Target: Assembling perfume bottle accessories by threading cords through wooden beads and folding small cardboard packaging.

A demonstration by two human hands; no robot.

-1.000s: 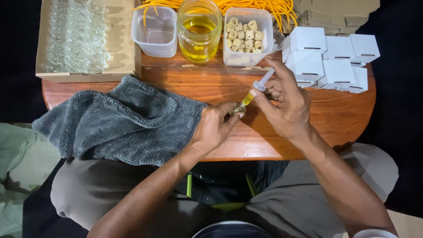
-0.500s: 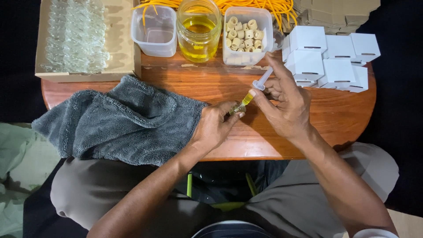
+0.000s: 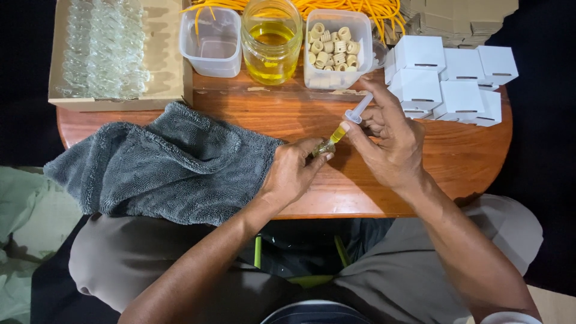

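Observation:
My left hand (image 3: 294, 171) pinches a small glass vial (image 3: 324, 147) over the wooden table (image 3: 456, 156). My right hand (image 3: 390, 141) grips a syringe (image 3: 353, 118) with yellow liquid in its barrel. The syringe's tip points down and left into the mouth of the vial. Behind the hands stands a glass jar of yellow oil (image 3: 271, 42). Most of the vial is hidden by my left fingers.
A grey towel (image 3: 168, 165) lies on the table's left half. At the back: a cardboard tray of glass vials (image 3: 108, 51), an empty plastic tub (image 3: 210, 42), a tub of small beige caps (image 3: 336, 45), yellow tubing (image 3: 360, 9). White boxes (image 3: 456, 81) stand at right.
Hardly anything differs. Both hands stay in place with the syringe tip at the vial.

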